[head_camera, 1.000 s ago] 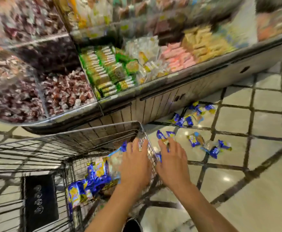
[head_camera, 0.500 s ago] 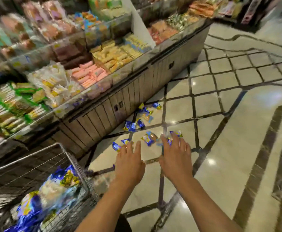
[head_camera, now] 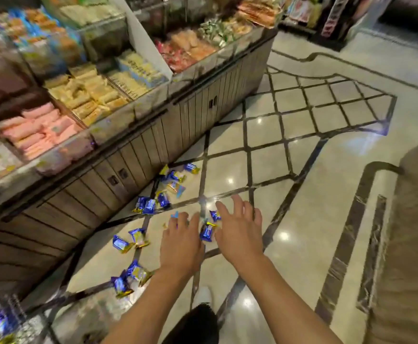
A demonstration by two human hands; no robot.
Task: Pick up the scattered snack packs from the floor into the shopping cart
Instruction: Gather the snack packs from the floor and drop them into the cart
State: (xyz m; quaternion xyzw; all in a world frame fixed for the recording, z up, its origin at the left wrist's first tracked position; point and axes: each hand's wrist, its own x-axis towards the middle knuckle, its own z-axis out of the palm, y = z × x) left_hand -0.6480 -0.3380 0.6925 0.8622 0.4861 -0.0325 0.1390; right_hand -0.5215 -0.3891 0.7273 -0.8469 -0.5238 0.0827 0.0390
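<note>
— How far along is it?
— Some packs are sitting in the cart (head_camera: 1,326); many packs (head_camera: 150,207) are lying on the floor (head_camera: 302,244).
— And the hands?
— Left hand (head_camera: 180,244) and right hand (head_camera: 240,234) are reaching empty, fingers spread; one pack (head_camera: 207,232) is lying between them, others beyond the fingertips.

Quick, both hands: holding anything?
Left hand: open, fingers straight, holding nothing.
Right hand: open, fingers spread, holding nothing.

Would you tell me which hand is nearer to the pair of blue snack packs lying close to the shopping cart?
Left. The left hand is just right of and beyond the pair of blue snack packs; the right hand is farther right.
</note>
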